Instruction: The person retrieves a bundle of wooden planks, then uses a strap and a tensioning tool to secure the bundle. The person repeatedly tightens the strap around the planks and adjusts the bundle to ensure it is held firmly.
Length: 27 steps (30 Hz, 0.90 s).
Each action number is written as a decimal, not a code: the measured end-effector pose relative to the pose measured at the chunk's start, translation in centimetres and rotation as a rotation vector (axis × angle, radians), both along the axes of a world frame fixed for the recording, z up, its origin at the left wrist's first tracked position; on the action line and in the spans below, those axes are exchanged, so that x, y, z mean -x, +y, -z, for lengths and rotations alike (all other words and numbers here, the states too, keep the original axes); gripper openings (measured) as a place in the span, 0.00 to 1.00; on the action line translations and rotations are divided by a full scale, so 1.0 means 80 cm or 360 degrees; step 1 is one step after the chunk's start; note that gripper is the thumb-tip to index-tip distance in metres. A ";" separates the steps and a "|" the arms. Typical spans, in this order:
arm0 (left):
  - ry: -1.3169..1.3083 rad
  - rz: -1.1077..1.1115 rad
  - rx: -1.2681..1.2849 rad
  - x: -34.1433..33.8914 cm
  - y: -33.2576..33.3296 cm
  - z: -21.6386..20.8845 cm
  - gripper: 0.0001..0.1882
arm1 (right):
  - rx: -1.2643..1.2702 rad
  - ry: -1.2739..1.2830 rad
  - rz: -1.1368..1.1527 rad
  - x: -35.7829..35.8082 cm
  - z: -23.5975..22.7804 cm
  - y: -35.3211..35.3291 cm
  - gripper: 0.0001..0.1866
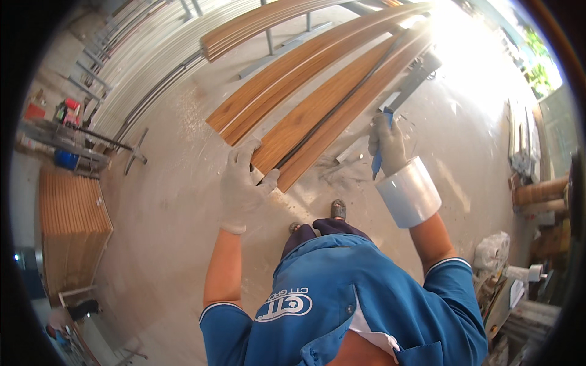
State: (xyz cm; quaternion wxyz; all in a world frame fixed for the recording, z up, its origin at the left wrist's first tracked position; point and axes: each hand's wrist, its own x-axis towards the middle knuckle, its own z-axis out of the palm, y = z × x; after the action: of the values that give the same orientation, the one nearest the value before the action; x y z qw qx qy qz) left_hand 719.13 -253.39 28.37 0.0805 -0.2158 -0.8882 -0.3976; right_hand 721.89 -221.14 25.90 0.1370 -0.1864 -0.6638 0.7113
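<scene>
My left hand (pixel 241 186), in a pale glove, grips the near end of a long wood-grain profile (pixel 296 130), fingers at one edge and thumb at the end. A black strip (pixel 323 121) runs lengthwise along this profile. To the right, my right hand (pixel 390 146), also gloved, is closed around a blue utility knife (pixel 377 161), held upright beside the profile and apart from it. A roll of clear film (pixel 409 192) hangs around my right wrist like a cuff. Glare hides the profile's far end.
More wood-grain profiles (pixel 262 88) lie side by side on a metal rack beyond. Long pale profiles (pixel 146 67) fill the far left. A stack of brown boards (pixel 73 219) stands at left, near a metal stand (pixel 137 152). Rolls (pixel 543 192) and wrapped bundles line the right.
</scene>
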 end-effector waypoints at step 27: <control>-0.0655 0.0459 -0.0353 0.038 -0.018 0.010 0.40 | -0.1952 -0.0074 -0.0684 -0.054 -0.088 -0.139 0.22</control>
State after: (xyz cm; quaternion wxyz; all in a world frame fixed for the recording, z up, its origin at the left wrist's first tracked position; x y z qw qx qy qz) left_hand 716.08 -254.87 27.57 -0.1359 -0.2446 -0.7969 -0.5354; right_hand 726.19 -232.29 32.92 0.0589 0.0473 -0.9746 0.2106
